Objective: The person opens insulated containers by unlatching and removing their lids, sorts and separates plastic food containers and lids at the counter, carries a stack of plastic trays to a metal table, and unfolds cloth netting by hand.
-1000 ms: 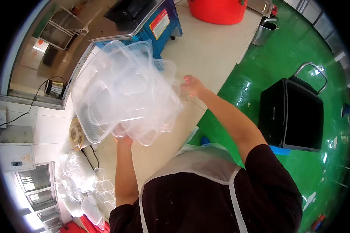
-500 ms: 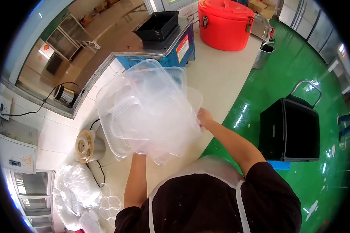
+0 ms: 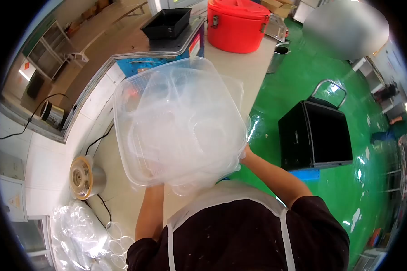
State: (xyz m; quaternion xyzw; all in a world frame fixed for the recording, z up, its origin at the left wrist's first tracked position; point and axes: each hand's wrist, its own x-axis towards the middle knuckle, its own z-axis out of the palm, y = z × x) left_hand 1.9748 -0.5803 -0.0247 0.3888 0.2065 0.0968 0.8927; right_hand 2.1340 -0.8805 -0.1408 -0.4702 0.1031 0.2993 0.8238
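A loose stack of clear plastic compartment food trays point(image 3: 185, 122) is held up between my two hands, in front of my apron. The top tray shows divided compartments and a rounded rim. My left hand point(image 3: 155, 186) is under the near-left edge, its fingers hidden behind the cloudy plastic. My right hand point(image 3: 245, 152) grips the right edge of the stack, mostly covered by the tray rims. Several more trays jut out unevenly below the top one.
A red lidded insulated bucket point(image 3: 236, 27) and a blue-sided unit point(image 3: 156, 63) with a black tin point(image 3: 166, 23) stand ahead. At left are a steel canister point(image 3: 88, 177) and plastic-wrapped cups point(image 3: 79, 230). A black box point(image 3: 315, 135) sits right on the green floor point(image 3: 276, 97). A person point(image 3: 386, 133) is farther right.
The stack has tilted towards me, its top tray now facing the camera more squarely. My view has swung right, and a blurred grey oval appears at the upper right.
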